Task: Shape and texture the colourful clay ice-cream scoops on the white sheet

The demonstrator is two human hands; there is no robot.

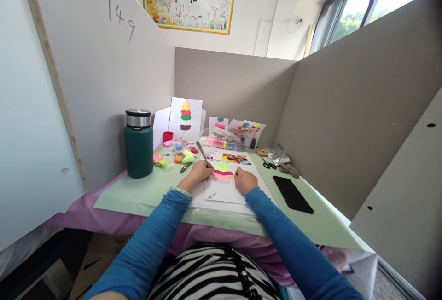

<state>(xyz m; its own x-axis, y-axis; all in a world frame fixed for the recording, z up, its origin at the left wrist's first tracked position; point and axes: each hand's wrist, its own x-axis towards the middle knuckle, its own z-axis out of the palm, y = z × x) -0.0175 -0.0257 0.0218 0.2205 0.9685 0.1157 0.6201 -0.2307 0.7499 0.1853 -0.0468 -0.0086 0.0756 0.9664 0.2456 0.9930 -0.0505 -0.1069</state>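
Note:
My left hand [202, 170] is closed around a metal fork [201, 150], its handle slanting up to the left. The fork's tines point down at the left edge of a rounded, banded patch [223, 171] in yellow-green, crimson and pale pink, which looks like soft clay. That patch lies on a white sheet of paper [226, 194], with a small dark drawn mark near the sheet's lower left. On the right side of the patch my right hand [246, 181] rests on the paper as a loose fist, with nothing visible in it.
A green bottle [138, 146] stands at the left. Colourful clay lumps [186, 156] in bags lie behind my left hand. To the right are a black phone [293, 193], scissors [269, 164] and a crumpled foil bag [280, 155]. Painted sheets [186, 118] lean at the back; panels surround the table.

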